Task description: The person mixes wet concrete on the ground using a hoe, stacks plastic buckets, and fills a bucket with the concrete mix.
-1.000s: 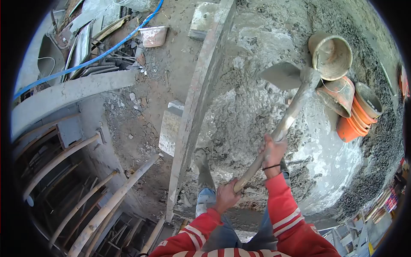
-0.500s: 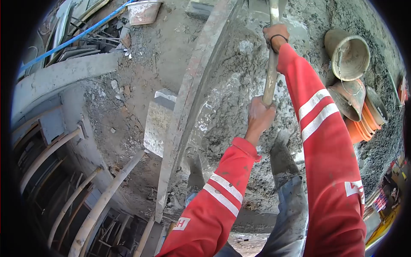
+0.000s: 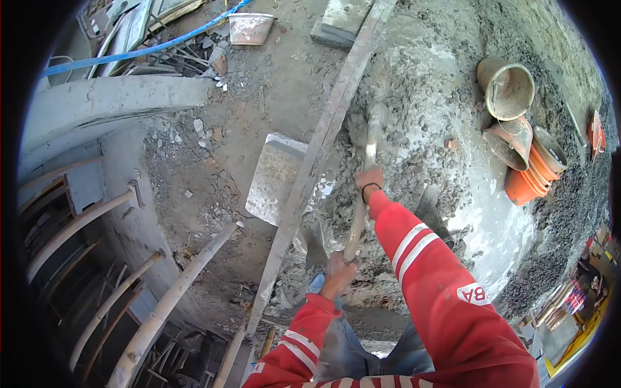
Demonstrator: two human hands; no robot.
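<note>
Both of my hands grip the long wooden handle (image 3: 356, 231) of a tool whose mud-coated far end (image 3: 377, 116) sits in wet grey mortar (image 3: 414, 155); the kind of head cannot be made out. My right hand (image 3: 369, 176), with a dark band at the wrist, is closed round the handle farther up. Closer to my body, my left hand (image 3: 339, 270) is wrapped round its lower end. My boots, smeared grey, stand in the mix on either side of the handle.
A long wooden beam (image 3: 323, 136) borders the mortar on the left, with a concrete block (image 3: 277, 178) beside it. Several buckets lie at right, including a grey bucket (image 3: 511, 90) and orange buckets (image 3: 522, 186). Bamboo poles (image 3: 174, 301) cross a drop at lower left. A tub (image 3: 251, 30) stands farther back.
Both hands have drawn the tool toward my body and leftward; its far end now lies in the mortar nearer me. The camera view has shifted, so the surroundings sit differently in frame.
</note>
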